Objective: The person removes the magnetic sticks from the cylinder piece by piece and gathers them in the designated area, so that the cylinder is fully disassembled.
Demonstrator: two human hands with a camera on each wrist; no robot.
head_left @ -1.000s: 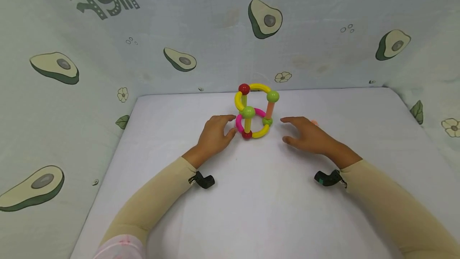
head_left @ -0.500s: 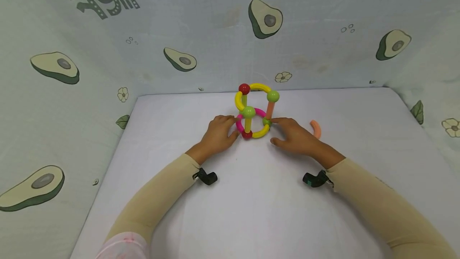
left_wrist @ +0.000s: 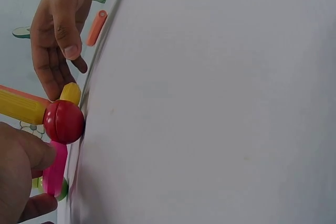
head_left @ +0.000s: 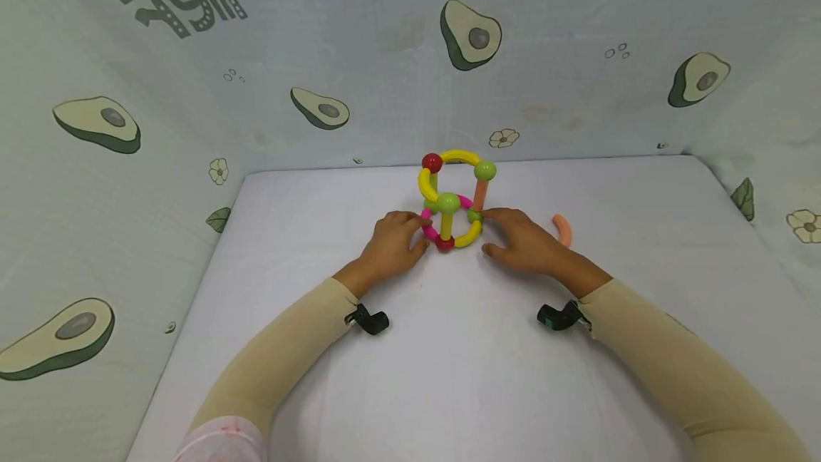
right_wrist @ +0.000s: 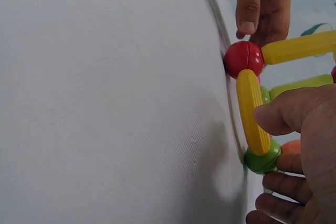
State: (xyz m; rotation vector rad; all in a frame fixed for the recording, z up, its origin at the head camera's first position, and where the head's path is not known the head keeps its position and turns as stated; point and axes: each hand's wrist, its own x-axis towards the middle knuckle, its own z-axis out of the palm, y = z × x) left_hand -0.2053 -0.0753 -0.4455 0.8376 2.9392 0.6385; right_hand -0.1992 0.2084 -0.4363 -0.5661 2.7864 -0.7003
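Note:
A toy frame of colored balls and rods stands on the white table, with a green ball (head_left: 448,203) at its near top corner. At its left side, my left hand (head_left: 390,244) pinches the pink curved rod (left_wrist: 55,169) beside the lower red ball (left_wrist: 64,122). On the other side, my right hand (head_left: 527,242) reaches straight fingers to the lower green ball (right_wrist: 262,157). Its thumb overlaps the yellow curved rod (right_wrist: 252,111) in the right wrist view, but appears apart from it in the head view. Some left fingertips are hidden behind the pink rod.
A loose orange curved rod (head_left: 562,230) lies on the table right of the right hand. Behind the white tabletop (head_left: 430,362) rises a cloth backdrop (head_left: 398,41) printed with avocados, which also covers both sides.
My right hand has come left to the frame, uncovering the orange rod. My left hand has edged right onto the pink rod. The frame has turned slightly, its near corner shifting right.

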